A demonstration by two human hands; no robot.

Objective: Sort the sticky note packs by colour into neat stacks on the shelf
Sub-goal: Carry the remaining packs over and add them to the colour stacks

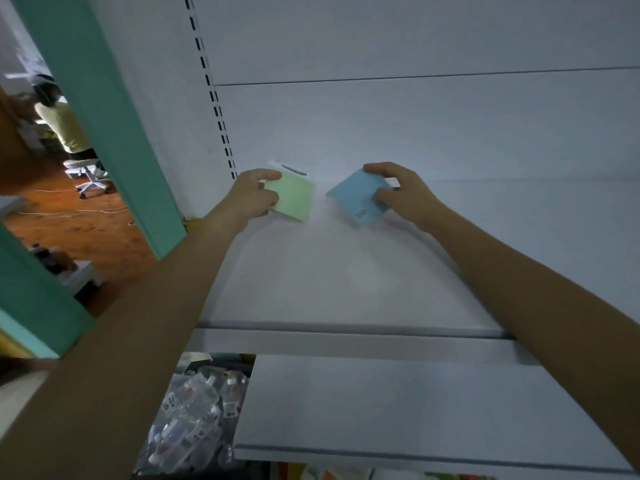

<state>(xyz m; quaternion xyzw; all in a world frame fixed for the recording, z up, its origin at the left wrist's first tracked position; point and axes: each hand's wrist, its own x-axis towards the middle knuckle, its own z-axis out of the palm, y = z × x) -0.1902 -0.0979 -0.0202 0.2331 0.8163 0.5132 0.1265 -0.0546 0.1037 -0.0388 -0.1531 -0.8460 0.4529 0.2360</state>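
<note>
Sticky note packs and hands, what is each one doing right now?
left hand: fingers curled round the green pack.
right hand: fingers curled round the blue pack.
green pack: tilted, near the back of the shelf.
blue pack: tilted, apart from the green pack.
shelf: white, under both packs.

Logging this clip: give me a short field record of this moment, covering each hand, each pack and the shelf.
left hand: grips green pack by its left edge
right hand: grips blue pack by its right corner
packs: apart, green left of blue, both askew
shelf: white; whether the packs rest on it is unclear
behind green pack: a white item with a dark strip
</note>
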